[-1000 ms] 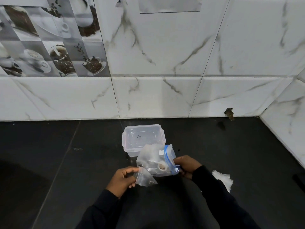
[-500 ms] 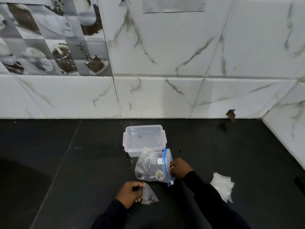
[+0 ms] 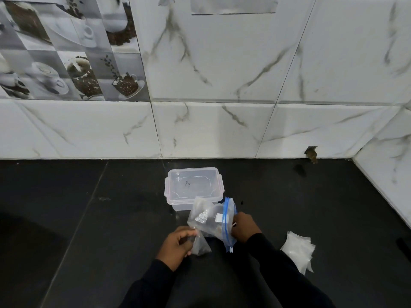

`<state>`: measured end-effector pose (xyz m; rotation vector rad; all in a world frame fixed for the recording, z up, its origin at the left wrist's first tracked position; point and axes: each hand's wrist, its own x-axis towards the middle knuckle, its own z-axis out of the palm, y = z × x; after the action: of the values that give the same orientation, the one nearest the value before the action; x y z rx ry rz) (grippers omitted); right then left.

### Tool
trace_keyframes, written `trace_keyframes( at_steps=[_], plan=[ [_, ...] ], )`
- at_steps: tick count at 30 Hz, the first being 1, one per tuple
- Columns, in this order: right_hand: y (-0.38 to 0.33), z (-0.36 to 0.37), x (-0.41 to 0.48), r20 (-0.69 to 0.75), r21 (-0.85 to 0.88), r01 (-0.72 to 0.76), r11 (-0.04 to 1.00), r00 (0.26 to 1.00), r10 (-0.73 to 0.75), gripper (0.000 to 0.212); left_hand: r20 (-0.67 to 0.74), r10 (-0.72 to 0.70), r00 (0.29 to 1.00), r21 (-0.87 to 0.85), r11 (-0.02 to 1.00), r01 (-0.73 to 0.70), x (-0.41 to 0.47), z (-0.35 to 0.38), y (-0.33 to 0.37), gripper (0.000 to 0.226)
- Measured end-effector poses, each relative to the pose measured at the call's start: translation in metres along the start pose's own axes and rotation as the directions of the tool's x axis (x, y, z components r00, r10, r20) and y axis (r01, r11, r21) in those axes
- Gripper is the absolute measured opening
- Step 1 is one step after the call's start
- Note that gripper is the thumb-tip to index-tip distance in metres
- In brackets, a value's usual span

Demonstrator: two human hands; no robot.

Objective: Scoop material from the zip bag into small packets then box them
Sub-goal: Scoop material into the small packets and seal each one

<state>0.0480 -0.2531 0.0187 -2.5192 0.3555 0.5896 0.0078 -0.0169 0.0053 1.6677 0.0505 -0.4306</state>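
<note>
Left grip [image 3: 178, 245] pinches a small packet [image 3: 201, 246]. Right grip [image 3: 244, 227] is curled on the zip bag [image 3: 209, 218] at its blue zipper edge; the bag is between both grips. Lidded box [image 3: 193, 185] is just beyond the bag. Spare packets [image 3: 298, 252] lie on the worktop [image 3: 89, 241], right of the right grip.

Only one mark I can see: a small dark handwritten scribble on the lid of the clear plastic box [image 3: 193, 185]. It looks like "71" or "7n", I can't tell which. The paper sheet [image 3: 233, 5] stuck high on the wall [image 3: 222, 63] is too blurred to read.
</note>
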Motion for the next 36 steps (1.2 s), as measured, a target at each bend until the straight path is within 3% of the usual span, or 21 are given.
trace_keyframes(
  at_steps=[4, 5, 7, 10, 12, 14, 18, 23, 26, 29, 31, 33, 36],
  plan=[
    [0.005, 0.004, 0.006, 0.069, 0.035, 0.012, 0.999, 0.997, -0.014, 0.011, 0.115, 0.067, 0.991, -0.025, 0.998, -0.065, 0.006, 0.006, 0.016, 0.044],
    [0.005, 0.003, 0.004, 0.090, 0.057, 0.016, 0.998, 0.996, -0.021, 0.018, 0.130, 0.064, 0.989, -0.020, 0.998, -0.062, 0.008, 0.005, 0.017, 0.045],
    [0.008, 0.001, 0.003, 0.137, 0.209, -0.035, 0.977, 0.991, 0.007, 0.032, 0.128, 0.035, 0.991, -0.017, 0.999, -0.033, 0.010, 0.001, 0.016, 0.045],
    [0.017, 0.001, -0.003, 0.205, 0.496, -0.148, 0.856, 0.977, 0.050, 0.035, 0.063, 0.003, 0.998, -0.044, 0.999, 0.000, 0.006, -0.008, 0.016, 0.043],
    [0.022, 0.001, -0.002, 0.208, 0.546, -0.182, 0.818, 0.975, 0.078, 0.035, 0.034, -0.004, 0.999, -0.042, 0.999, 0.005, 0.002, -0.014, 0.015, 0.037],
    [0.021, -0.002, -0.001, 0.207, 0.490, -0.177, 0.854, 0.975, 0.084, 0.037, 0.036, -0.019, 0.999, 0.000, 1.000, 0.019, 0.000, -0.017, 0.014, 0.029],
    [0.012, -0.008, 0.004, 0.130, 0.161, -0.081, 0.984, 0.990, 0.060, 0.039, 0.059, 0.031, 0.998, 0.094, 0.995, -0.037, -0.005, -0.011, 0.020, 0.034],
    [-0.001, -0.003, 0.004, 0.115, 0.041, 0.008, 0.999, 0.993, -0.013, 0.036, 0.103, 0.067, 0.992, 0.072, 0.995, -0.075, -0.008, -0.006, 0.020, 0.051],
    [0.000, 0.000, 0.006, 0.177, 0.127, -0.025, 0.992, 0.984, 0.003, 0.031, 0.097, 0.082, 0.992, 0.062, 0.994, -0.089, -0.009, -0.007, 0.020, 0.054],
    [0.009, 0.003, 0.005, 0.235, 0.444, -0.131, 0.886, 0.972, 0.026, 0.025, 0.035, 0.111, 0.993, 0.095, 0.989, -0.114, -0.009, -0.013, 0.025, 0.045],
    [0.016, 0.004, 0.005, 0.285, 0.672, -0.262, 0.693, 0.955, 0.085, 0.030, 0.000, 0.107, 0.994, 0.116, 0.987, -0.107, -0.009, -0.018, 0.026, 0.040],
    [0.019, 0.003, 0.005, 0.338, 0.772, -0.335, 0.540, 0.936, 0.099, 0.031, -0.004, 0.092, 0.996, 0.126, 0.988, -0.090, -0.009, -0.022, 0.023, 0.039],
    [0.016, -0.007, -0.001, 0.321, 0.777, -0.312, 0.547, 0.944, 0.081, 0.020, -0.004, 0.037, 0.999, 0.140, 0.989, -0.036, -0.009, -0.023, 0.011, 0.033]
  ],
)
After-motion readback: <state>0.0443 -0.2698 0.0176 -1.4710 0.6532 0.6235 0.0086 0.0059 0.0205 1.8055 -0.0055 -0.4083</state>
